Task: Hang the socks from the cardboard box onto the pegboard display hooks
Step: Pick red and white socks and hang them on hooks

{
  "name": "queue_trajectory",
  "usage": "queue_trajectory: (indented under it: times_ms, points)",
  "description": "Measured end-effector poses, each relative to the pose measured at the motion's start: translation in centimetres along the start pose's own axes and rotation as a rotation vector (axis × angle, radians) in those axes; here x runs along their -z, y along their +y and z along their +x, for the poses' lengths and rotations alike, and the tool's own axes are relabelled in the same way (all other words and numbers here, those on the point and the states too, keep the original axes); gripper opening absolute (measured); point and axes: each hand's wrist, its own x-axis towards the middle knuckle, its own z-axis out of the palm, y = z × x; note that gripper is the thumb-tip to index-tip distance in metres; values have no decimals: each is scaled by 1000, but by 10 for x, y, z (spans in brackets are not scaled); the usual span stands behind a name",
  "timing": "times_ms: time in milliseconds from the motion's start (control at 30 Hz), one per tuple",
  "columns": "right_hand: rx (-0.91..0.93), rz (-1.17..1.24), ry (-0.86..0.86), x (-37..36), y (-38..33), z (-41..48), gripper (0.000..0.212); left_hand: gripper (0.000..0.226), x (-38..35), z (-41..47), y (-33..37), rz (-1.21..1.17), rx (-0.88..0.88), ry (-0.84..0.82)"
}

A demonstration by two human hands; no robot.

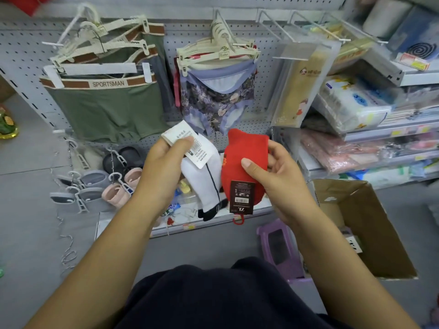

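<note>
- We hold two socks up in front of the pegboard (pixel 21 53), one in each hand, with our bare forearms reaching in from below.
- Our left hand (pixel 164 160) grips the white sock (pixel 206 184) by its paper label (pixel 180 138). The fingers curl behind the card and the thumb clamps down on its face. The sock hangs from the label, black toe lowest.
- Our right hand (pixel 278 176) pinches the red sock (pixel 244 157), thumb pressed on the front and fingers wrapped behind. A dark barcode tag (pixel 242 195) dangles at the sock's lower end.
- The two socks hang side by side just below the pegboard's middle, nearly touching.
- Olive "SPORTSMAN" boxer briefs (pixel 107 108) hang on clip hangers on the pegboard's left half. Floral underwear (pixel 213 100) hangs at its centre.
- Wire display hooks (pixel 308 35) jut from the pegboard's upper right.
- The cardboard box (pixel 370 224) stands open on the floor, below and to the right of the pegboard, beside a purple stool (pixel 280 250).
- Grey and pink slippers (pixel 95 186) hang low at the pegboard's left foot.
</note>
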Motion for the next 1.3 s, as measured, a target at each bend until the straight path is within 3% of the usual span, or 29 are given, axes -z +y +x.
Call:
queue_trajectory:
  times_ms: [67, 167, 267, 400, 500, 567, 667, 800, 967, 1033, 1133, 1300]
  points:
    - [-52, 66, -52, 0, -3, 1, 57, 24, -1, -3, 3, -200, 49, -35]
    - [-116, 101, -104, -1, -5, 2, 62, 27, -4, -8, 7, -286, 52, -76]
    - [-153, 200, -58, -5, -7, 3, 56, 3, -7, -9, 3, -328, 63, -28]
    - [-168, 352, 28, -8, -12, 6, 39, 37, -5, -10, -3, -269, 104, -90]
    - [-173, 393, 88, -9, -14, 11, 41, 26, -4, -13, -14, -169, 97, -134]
    - [-166, 386, 120, -10, -14, 12, 44, 32, -3, -13, -20, -43, 27, -48]
    - [-150, 363, 149, -11, -16, 11, 42, 52, 0, -15, -17, -118, 80, -50]
    - [-119, 296, 127, -13, -16, 5, 41, 45, 2, -22, -6, -197, 228, -248]
    - [-49, 191, 74, -11, -11, -2, 54, 26, 7, -18, -6, 18, 202, -158]
    - [-20, 141, 57, -13, -9, -5, 60, 29, 4, -22, -3, 72, 181, -181]
    - [30, 85, 65, -18, -3, -10, 64, 52, -4, -32, 0, 64, 177, -200]
    - [24, -17, 46, -18, -5, -19, 72, 37, -1, -31, -4, 41, 201, -91]
